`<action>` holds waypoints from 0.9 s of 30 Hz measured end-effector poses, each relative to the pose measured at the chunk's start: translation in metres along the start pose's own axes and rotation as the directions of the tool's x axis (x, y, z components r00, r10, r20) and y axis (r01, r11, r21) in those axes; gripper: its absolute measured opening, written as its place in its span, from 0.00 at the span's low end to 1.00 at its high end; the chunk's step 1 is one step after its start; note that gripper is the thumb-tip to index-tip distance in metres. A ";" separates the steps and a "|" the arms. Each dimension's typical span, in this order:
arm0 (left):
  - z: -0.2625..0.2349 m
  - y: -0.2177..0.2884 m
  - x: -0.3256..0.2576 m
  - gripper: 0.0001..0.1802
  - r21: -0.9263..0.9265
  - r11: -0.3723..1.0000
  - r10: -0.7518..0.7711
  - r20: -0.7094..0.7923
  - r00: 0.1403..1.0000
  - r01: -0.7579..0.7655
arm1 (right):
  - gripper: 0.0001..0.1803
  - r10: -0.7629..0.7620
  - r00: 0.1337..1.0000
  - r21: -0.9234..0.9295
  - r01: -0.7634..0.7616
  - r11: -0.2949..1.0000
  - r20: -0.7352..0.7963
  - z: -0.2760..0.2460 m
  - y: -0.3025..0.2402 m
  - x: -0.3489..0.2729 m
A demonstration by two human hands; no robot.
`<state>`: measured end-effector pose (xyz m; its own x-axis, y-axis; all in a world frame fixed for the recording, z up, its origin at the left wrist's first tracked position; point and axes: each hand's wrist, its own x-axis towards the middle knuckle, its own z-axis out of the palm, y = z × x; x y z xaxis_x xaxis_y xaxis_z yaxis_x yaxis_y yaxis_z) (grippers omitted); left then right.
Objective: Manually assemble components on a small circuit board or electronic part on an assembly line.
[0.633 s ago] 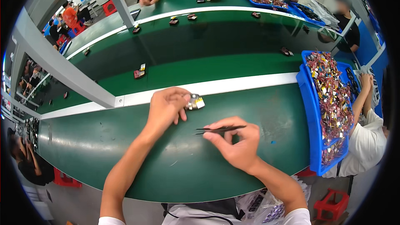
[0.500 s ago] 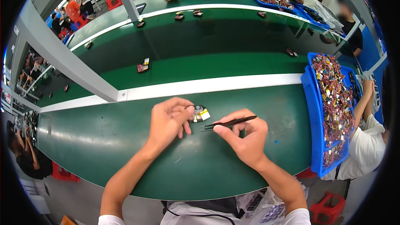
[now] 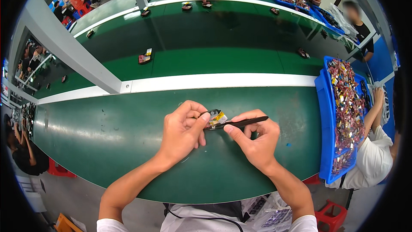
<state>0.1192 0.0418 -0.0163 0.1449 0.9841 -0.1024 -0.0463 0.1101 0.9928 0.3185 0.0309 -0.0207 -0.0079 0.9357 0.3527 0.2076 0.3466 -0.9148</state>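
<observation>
My left hand [image 3: 182, 131] pinches a small black part with a yellow-and-silver block on it [image 3: 216, 118], held just above the green table [image 3: 107, 137]. My right hand [image 3: 253, 137] grips black tweezers [image 3: 240, 123] that lie nearly level, their tip pointing left and touching the small part. Both hands meet at the middle of the near table strip, fingers closed on what they hold.
A blue tray [image 3: 325, 116] full of small mixed parts stands at the right, with a person in white beside it. A green conveyor belt [image 3: 223, 60] behind a white strip carries small parts [image 3: 144, 56]. A grey post [image 3: 73, 43] slants at left. Other people's hands work at the far side.
Both hands came toward me, away from the white strip, and drew together. The tweezers' tip now touches the small part in my left hand.
</observation>
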 end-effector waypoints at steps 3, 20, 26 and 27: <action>0.003 -0.002 -0.001 0.08 -0.023 1.000 -0.020 -0.006 1.000 0.020 | 0.09 -0.042 0.999 -0.070 0.042 0.997 -0.006 -0.001 0.001 0.000; 0.010 -0.006 -0.006 0.10 -0.086 0.993 0.078 0.013 0.997 -0.076 | 0.07 0.324 0.941 0.356 -0.336 0.872 0.096 -0.005 0.000 0.005; 0.008 -0.008 -0.006 0.11 -0.127 0.990 0.061 0.011 0.998 -0.059 | 0.07 0.289 0.952 0.315 -0.305 0.899 0.098 -0.006 0.000 0.005; 0.008 -0.007 -0.006 0.12 -0.144 0.988 0.053 0.022 0.998 -0.049 | 0.07 0.289 0.952 0.315 -0.305 0.899 0.098 -0.007 -0.001 0.006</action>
<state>0.1265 0.0340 -0.0220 0.1643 0.9852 -0.0483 -0.1949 0.0804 0.9775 0.3249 0.0352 -0.0161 -0.0432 0.9977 0.0525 -0.1190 0.0471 -0.9918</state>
